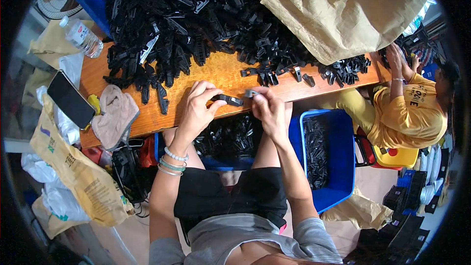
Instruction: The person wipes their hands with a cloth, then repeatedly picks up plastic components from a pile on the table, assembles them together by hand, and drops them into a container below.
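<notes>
Over the front edge of the wooden table (216,68), my left hand (198,104) pinches a long black plastic part (228,100), which points to the right. Just across from its end, my right hand (269,109) grips a small dark grey plastic clip (251,93) between thumb and fingers. The two pieces are close together; whether they touch I cannot tell. Beyond my hands lies a big heap of black plastic parts (171,24). Smaller clips (267,75) are strewn along the table to the right of the heap.
A blue bin (354,167) with black parts stands right of my legs; another holding parts is under the table. Brown paper (338,10) covers the back right. A phone (71,99), cloth (115,117) and water bottle (82,38) are at left. A person in yellow (407,113) sits at right.
</notes>
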`<state>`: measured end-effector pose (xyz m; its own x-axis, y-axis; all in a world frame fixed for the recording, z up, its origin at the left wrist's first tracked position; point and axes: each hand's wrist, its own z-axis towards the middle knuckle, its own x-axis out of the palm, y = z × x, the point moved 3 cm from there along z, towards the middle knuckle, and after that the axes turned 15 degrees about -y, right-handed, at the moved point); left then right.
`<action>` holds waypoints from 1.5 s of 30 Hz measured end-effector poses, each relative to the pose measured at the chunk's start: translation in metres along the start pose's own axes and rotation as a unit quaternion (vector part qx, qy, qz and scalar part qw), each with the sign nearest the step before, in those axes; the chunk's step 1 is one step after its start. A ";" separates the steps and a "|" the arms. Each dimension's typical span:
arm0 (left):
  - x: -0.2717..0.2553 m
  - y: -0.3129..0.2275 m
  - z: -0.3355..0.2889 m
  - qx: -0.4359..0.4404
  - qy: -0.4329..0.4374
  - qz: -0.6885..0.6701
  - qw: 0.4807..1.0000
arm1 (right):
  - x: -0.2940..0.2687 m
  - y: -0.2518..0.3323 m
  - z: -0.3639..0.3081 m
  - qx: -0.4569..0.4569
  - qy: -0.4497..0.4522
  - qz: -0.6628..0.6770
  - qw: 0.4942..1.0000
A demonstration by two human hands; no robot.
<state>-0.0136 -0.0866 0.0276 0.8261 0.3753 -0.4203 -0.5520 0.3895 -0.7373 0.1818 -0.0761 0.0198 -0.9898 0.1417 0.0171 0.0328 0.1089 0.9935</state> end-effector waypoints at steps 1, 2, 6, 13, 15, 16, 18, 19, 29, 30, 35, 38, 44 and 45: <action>0.000 -0.001 0.000 0.002 -0.006 -0.004 1.000 | 0.002 0.001 -0.002 -0.026 0.039 -0.054 0.997; 0.000 -0.002 0.000 0.005 -0.011 -0.007 1.000 | 0.003 0.000 -0.002 -0.044 0.055 -0.092 0.993; 0.000 -0.001 -0.001 0.016 -0.004 -0.006 1.000 | 0.005 0.013 -0.002 -0.254 0.037 -0.301 0.918; 0.000 -0.002 0.002 0.014 0.010 -0.004 1.000 | 0.008 0.022 -0.002 -0.297 0.035 -0.271 0.915; 0.000 0.001 0.002 0.022 0.020 0.006 1.000 | 0.010 0.017 -0.003 -0.309 0.029 -0.266 0.913; 0.001 0.001 0.002 0.024 0.019 0.005 1.000 | 0.008 0.009 -0.004 -0.313 0.009 -0.251 0.916; -0.001 0.003 0.003 0.016 0.026 0.002 1.000 | 0.004 0.004 -0.008 -0.298 -0.009 -0.221 0.929; -0.002 0.003 0.003 0.015 0.024 0.004 1.000 | 0.002 0.004 -0.009 -0.298 -0.008 -0.220 0.929; 0.001 -0.004 0.007 0.062 0.071 0.024 0.995 | 0.015 0.004 -0.004 -0.380 0.009 -0.277 0.883; 0.000 -0.010 0.012 0.068 0.119 0.008 0.991 | 0.014 0.003 -0.009 -0.390 -0.003 -0.296 0.872; -0.014 0.010 0.048 0.163 0.056 0.183 0.968 | -0.006 0.019 -0.028 -0.281 0.126 -0.263 0.914; -0.012 0.024 0.078 0.261 0.005 0.391 0.883 | -0.024 0.018 0.003 -0.344 -0.106 -0.318 0.877; 0.004 0.022 0.069 0.370 0.056 0.331 0.866 | -0.015 0.018 0.037 -0.410 -0.182 -0.425 0.786; 0.005 0.018 0.062 0.375 0.069 0.323 0.866 | -0.014 0.017 0.037 -0.409 -0.180 -0.425 0.787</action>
<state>-0.0267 -0.0256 0.0449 0.2936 0.6349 -0.7147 -0.7803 0.5910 0.2044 0.2016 -0.0397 0.0324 -0.4976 0.6456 -0.5793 -0.8662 -0.3336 0.3721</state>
